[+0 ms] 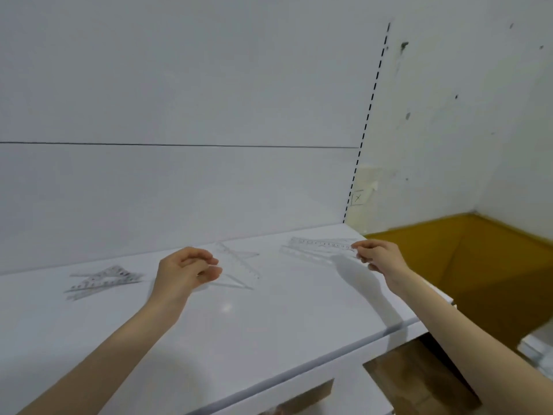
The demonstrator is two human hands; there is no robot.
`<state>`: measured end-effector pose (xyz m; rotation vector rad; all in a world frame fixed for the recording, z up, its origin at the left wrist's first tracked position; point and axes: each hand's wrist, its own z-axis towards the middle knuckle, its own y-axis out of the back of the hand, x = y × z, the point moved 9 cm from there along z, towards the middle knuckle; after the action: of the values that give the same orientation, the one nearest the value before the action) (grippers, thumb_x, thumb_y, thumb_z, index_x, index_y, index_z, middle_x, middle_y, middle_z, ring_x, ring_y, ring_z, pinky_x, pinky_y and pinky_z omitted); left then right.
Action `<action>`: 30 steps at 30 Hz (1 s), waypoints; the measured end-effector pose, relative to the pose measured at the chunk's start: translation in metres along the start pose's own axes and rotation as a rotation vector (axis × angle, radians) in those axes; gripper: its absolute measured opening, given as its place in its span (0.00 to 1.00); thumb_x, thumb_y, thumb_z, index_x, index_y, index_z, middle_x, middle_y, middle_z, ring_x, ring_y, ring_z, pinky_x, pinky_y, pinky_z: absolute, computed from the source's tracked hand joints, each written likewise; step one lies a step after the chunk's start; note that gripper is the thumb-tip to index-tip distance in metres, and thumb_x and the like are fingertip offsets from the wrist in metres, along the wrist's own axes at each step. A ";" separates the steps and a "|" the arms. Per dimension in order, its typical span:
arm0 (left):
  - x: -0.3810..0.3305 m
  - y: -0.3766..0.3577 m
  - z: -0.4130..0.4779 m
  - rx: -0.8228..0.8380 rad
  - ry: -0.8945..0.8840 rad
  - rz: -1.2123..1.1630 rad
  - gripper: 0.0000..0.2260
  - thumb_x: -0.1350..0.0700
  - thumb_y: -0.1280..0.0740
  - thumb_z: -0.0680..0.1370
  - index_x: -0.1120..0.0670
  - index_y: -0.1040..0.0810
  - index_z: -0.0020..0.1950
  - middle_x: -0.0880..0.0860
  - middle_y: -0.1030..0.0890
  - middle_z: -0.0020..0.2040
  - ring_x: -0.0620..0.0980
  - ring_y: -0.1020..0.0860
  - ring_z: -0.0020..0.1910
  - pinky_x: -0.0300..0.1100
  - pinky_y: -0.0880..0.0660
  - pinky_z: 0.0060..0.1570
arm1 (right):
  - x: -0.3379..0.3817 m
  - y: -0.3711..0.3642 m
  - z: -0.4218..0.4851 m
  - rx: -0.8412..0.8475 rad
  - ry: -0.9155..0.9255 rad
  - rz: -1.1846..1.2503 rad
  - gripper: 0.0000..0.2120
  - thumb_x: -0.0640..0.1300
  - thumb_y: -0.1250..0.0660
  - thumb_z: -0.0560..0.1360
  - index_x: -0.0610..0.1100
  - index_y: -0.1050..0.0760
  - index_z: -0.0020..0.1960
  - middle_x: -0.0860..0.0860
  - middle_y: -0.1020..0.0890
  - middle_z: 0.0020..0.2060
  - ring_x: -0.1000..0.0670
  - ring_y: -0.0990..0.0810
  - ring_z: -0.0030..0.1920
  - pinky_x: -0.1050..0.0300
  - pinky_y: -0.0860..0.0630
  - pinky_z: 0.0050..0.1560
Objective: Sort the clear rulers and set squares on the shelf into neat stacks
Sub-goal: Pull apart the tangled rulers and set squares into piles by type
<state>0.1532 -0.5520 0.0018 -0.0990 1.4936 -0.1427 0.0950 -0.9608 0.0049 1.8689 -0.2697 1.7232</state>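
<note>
right hand [375, 254] pinches ruler [321, 243] end | left hand [187, 269] curled beside set square [239, 265], grip unclear | best laid flat, edges aligned

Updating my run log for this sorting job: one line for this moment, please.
stage: mid-sort | right hand: pinches ruler end | left hand: curled by set square, grip unclear | shelf: loose pile at left

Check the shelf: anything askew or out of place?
Yes. The left pile is fanned out, with pieces crossing at angles. The middle set squares overlap crookedly. The right hand pinches the rulers. Nothing looks broken.
</note>
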 end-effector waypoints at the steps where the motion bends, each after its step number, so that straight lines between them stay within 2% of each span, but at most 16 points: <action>1: 0.004 -0.003 0.004 -0.021 0.005 -0.010 0.08 0.73 0.40 0.75 0.65 0.23 0.44 0.62 0.18 0.43 0.54 0.17 0.37 0.42 0.19 0.44 | -0.002 0.006 0.017 -0.002 0.002 -0.029 0.09 0.33 0.36 0.76 0.42 0.19 0.42 0.45 0.20 0.37 0.51 0.27 0.36 0.59 0.34 0.36; 3: 0.011 -0.007 0.012 -0.066 0.016 -0.021 0.08 0.73 0.40 0.75 0.65 0.23 0.44 0.62 0.18 0.44 0.54 0.16 0.37 0.44 0.20 0.46 | -0.004 0.012 0.047 0.020 0.006 -0.097 0.10 0.33 0.36 0.76 0.43 0.20 0.42 0.46 0.20 0.36 0.51 0.26 0.37 0.61 0.35 0.35; 6: 0.018 -0.011 0.019 -0.134 0.013 -0.047 0.07 0.73 0.40 0.75 0.66 0.23 0.44 0.63 0.18 0.44 0.56 0.17 0.39 0.39 0.19 0.42 | -0.003 0.003 0.084 0.103 0.029 -0.171 0.10 0.32 0.38 0.76 0.42 0.19 0.44 0.48 0.20 0.37 0.52 0.24 0.38 0.65 0.34 0.35; 9: 0.025 -0.016 0.021 -0.194 0.024 -0.066 0.07 0.73 0.40 0.75 0.67 0.23 0.44 0.64 0.18 0.44 0.56 0.17 0.39 0.37 0.19 0.39 | -0.005 -0.016 0.111 0.170 0.090 -0.263 0.10 0.33 0.37 0.75 0.44 0.19 0.42 0.49 0.19 0.39 0.51 0.22 0.41 0.63 0.29 0.40; 11: 0.027 -0.019 0.022 -0.215 0.027 -0.066 0.07 0.73 0.40 0.75 0.66 0.24 0.44 0.64 0.19 0.44 0.57 0.17 0.39 0.37 0.19 0.39 | -0.009 -0.027 0.122 0.183 0.148 -0.363 0.09 0.37 0.34 0.74 0.48 0.18 0.42 0.52 0.18 0.40 0.51 0.22 0.42 0.62 0.28 0.41; 14: 0.029 -0.028 0.024 -0.223 0.041 -0.067 0.07 0.73 0.40 0.76 0.65 0.24 0.43 0.64 0.20 0.43 0.58 0.18 0.40 0.38 0.19 0.40 | -0.015 -0.037 0.128 0.159 0.221 -0.481 0.06 0.43 0.33 0.74 0.51 0.18 0.46 0.52 0.17 0.42 0.54 0.22 0.42 0.62 0.29 0.39; 18: 0.029 -0.040 0.026 -0.226 0.051 -0.059 0.08 0.74 0.40 0.75 0.65 0.24 0.42 0.63 0.20 0.42 0.59 0.20 0.40 0.38 0.19 0.40 | -0.014 -0.039 0.130 0.070 0.315 -0.650 0.06 0.47 0.31 0.72 0.51 0.16 0.46 0.52 0.15 0.44 0.51 0.20 0.45 0.59 0.28 0.42; 20: 0.029 -0.043 0.026 -0.218 0.051 -0.045 0.08 0.74 0.40 0.75 0.65 0.24 0.42 0.63 0.21 0.42 0.59 0.21 0.39 0.39 0.19 0.40 | -0.008 -0.038 0.128 0.012 0.392 -0.746 0.08 0.48 0.30 0.71 0.49 0.16 0.49 0.50 0.16 0.48 0.48 0.22 0.50 0.57 0.29 0.45; 22: 0.028 -0.047 0.025 -0.208 0.051 -0.036 0.09 0.74 0.40 0.75 0.64 0.24 0.41 0.63 0.21 0.42 0.59 0.21 0.38 0.39 0.19 0.39 | 0.004 -0.045 0.119 0.022 0.487 -0.744 0.10 0.46 0.29 0.72 0.48 0.18 0.53 0.49 0.18 0.54 0.47 0.26 0.57 0.55 0.31 0.52; 24: 0.028 -0.051 0.025 -0.195 0.050 -0.030 0.09 0.74 0.40 0.75 0.64 0.24 0.41 0.63 0.20 0.42 0.58 0.21 0.37 0.39 0.19 0.39 | 0.022 -0.065 0.095 0.140 0.559 -0.594 0.12 0.44 0.29 0.72 0.47 0.20 0.55 0.50 0.19 0.55 0.49 0.26 0.58 0.55 0.31 0.57; 26: 0.028 -0.055 0.023 -0.182 0.050 -0.033 0.09 0.74 0.40 0.75 0.64 0.24 0.42 0.63 0.20 0.42 0.58 0.20 0.37 0.40 0.18 0.41 | 0.040 -0.096 0.057 0.347 0.600 -0.444 0.16 0.47 0.26 0.71 0.47 0.21 0.58 0.53 0.19 0.53 0.54 0.23 0.54 0.58 0.29 0.57; 28: 0.030 -0.058 0.020 -0.166 0.057 -0.057 0.08 0.74 0.39 0.74 0.65 0.24 0.42 0.63 0.20 0.42 0.58 0.19 0.38 0.40 0.18 0.41 | 0.054 -0.134 0.012 0.564 0.616 -0.424 0.24 0.52 0.23 0.68 0.49 0.23 0.61 0.57 0.19 0.53 0.60 0.22 0.51 0.64 0.27 0.53; 30: 0.033 -0.060 0.015 -0.158 0.069 -0.081 0.07 0.74 0.38 0.74 0.65 0.23 0.42 0.63 0.20 0.41 0.57 0.19 0.38 0.40 0.18 0.41 | 0.060 -0.166 -0.022 0.680 0.635 -0.491 0.30 0.57 0.23 0.65 0.50 0.25 0.64 0.58 0.19 0.52 0.61 0.22 0.50 0.64 0.26 0.53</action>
<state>0.1682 -0.6170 -0.0202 -0.2843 1.5694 -0.0944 0.1704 -0.8000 0.0168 1.4694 1.0422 2.0514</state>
